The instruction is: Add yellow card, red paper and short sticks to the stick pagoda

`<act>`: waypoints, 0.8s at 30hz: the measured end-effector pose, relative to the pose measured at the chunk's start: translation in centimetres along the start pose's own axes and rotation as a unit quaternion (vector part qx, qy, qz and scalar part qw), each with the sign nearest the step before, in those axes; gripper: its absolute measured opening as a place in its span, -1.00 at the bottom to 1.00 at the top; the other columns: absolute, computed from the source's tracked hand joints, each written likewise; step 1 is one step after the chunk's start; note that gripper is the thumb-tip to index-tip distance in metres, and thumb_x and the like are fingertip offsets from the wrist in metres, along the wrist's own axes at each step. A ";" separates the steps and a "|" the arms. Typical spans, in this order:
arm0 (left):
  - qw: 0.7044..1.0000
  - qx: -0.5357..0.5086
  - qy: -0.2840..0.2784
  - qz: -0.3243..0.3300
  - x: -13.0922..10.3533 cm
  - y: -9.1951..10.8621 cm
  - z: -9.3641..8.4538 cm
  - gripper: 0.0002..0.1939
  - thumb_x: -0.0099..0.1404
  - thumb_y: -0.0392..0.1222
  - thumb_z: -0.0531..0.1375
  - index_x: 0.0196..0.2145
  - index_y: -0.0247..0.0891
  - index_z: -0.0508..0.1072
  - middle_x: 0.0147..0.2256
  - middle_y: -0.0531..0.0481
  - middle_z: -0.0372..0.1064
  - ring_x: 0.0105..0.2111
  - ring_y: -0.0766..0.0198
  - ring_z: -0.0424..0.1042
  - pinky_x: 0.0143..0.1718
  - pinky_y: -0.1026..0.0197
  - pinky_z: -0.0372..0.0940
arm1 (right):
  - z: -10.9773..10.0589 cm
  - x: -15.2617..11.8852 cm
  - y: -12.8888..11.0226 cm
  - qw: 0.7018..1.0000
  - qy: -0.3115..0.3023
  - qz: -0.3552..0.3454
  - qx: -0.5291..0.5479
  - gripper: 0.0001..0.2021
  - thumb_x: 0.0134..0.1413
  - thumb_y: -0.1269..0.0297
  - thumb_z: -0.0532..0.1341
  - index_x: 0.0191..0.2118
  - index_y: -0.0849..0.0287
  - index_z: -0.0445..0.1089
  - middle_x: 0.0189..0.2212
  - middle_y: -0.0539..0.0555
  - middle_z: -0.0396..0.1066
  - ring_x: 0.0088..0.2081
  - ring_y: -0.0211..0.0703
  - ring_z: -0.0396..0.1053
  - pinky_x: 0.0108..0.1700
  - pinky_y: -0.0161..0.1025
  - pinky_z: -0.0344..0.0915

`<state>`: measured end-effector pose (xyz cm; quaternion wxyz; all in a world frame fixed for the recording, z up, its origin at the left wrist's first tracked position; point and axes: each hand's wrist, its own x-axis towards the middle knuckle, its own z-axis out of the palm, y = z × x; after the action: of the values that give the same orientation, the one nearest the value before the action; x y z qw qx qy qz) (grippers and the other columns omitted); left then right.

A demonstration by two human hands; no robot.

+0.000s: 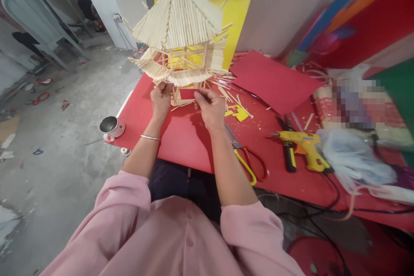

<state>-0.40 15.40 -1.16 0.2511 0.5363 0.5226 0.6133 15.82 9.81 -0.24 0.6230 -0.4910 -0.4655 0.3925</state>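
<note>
A model pavilion point(181, 19) built of thin pale sticks stands upright on the red table, with a pointed upper roof and a lower roof ring. Below the lower roof, my right hand point(211, 105) pinches a small red paper piece point(189, 94) between thumb and fingers, against the model's base. My left hand point(161, 98) is at the base's left side, its fingertips closed at the edge of the lower roof. Whether those fingertips hold the model or something small is hidden. Loose sticks point(231, 95) and yellow paper scraps point(238, 113) lie to the right.
Scissors point(249, 159), a yellow glue gun point(302, 144) with its cord, and a plastic bag point(355, 159) lie on the right. Red card point(274, 79) and a yellow sheet point(237, 21) are behind. A metal cup point(111, 126) stands at the table's left corner.
</note>
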 end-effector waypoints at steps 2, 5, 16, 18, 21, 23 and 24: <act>1.000 0.001 0.012 0.012 0.1 0.6 0.0 -0.66 0.30 -0.17 0.27 -0.59 -0.20 0.30 -0.60 0.11 0.28 -0.44 0.33 0.40 -0.36 0.32 0.28 | 0.2 0.4 -0.4 1.000 -0.001 -0.001 0.009 -0.75 0.02 0.09 0.36 -0.23 0.13 0.50 -0.42 -0.03 0.52 -0.42 -0.28 0.47 -0.37 -0.29 0.45; 1.000 -0.008 0.020 0.020 0.6 1.5 -0.1 -0.76 0.30 -0.13 0.28 -0.51 -0.20 0.45 -0.55 0.09 0.39 -0.46 0.33 0.41 -0.36 0.31 0.30 | 0.5 0.9 -0.9 1.000 0.010 -0.006 0.015 -0.75 0.01 0.09 0.36 -0.23 0.12 0.49 -0.42 -0.05 0.51 -0.42 -0.30 0.47 -0.38 -0.32 0.42; 0.992 -0.113 0.045 -0.027 2.3 3.0 0.6 -0.72 0.25 0.06 0.33 -0.41 -0.21 0.57 -0.50 0.04 0.47 -0.45 0.29 0.47 -0.36 0.25 0.36 | 2.2 3.4 -2.1 0.997 0.020 -0.043 0.061 -0.75 -0.02 0.07 0.41 -0.27 0.10 0.51 -0.52 -0.13 0.41 -0.52 -0.38 0.32 -0.52 -0.39 0.28; 0.992 -0.113 0.041 -0.027 2.4 3.0 0.5 -0.71 0.27 0.07 0.31 -0.42 -0.20 0.56 -0.51 0.05 0.47 -0.46 0.31 0.46 -0.37 0.26 0.35 | 2.4 4.3 -2.2 0.997 0.007 -0.057 0.057 -0.74 0.00 0.05 0.40 -0.26 0.08 0.51 -0.48 -0.11 0.44 -0.50 -0.37 0.35 -0.54 -0.40 0.27; 0.992 -0.115 0.037 -0.030 2.6 2.9 0.2 -0.70 0.29 0.07 0.30 -0.45 -0.19 0.54 -0.54 0.06 0.45 -0.48 0.33 0.43 -0.39 0.27 0.32 | 2.6 5.6 -2.2 0.995 -0.013 -0.088 0.046 -0.74 0.04 0.02 0.39 -0.23 0.06 0.51 -0.39 -0.09 0.48 -0.45 -0.37 0.39 -0.52 -0.40 0.31; 0.991 -0.124 0.038 -0.032 2.7 2.9 0.1 -0.67 0.31 0.08 0.29 -0.47 -0.19 0.52 -0.54 0.06 0.44 -0.49 0.34 0.43 -0.39 0.28 0.31 | 2.6 6.1 -2.1 0.993 -0.026 -0.106 0.035 -0.72 0.06 -0.01 0.38 -0.20 0.05 0.51 -0.38 -0.09 0.47 -0.44 -0.37 0.41 -0.49 -0.39 0.35; 0.990 -0.130 0.039 -0.034 2.7 3.0 0.1 -0.66 0.31 0.08 0.28 -0.48 -0.19 0.51 -0.54 0.06 0.44 -0.49 0.34 0.43 -0.38 0.28 0.31 | 2.6 6.2 -2.0 0.993 -0.032 -0.113 0.030 -0.71 0.07 -0.03 0.37 -0.19 0.05 0.51 -0.37 -0.09 0.47 -0.43 -0.36 0.41 -0.48 -0.39 0.36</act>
<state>-0.42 16.84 2.61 0.3191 0.4565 0.4660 0.6875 14.97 15.94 3.16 0.6623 -0.4040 -0.5257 0.3490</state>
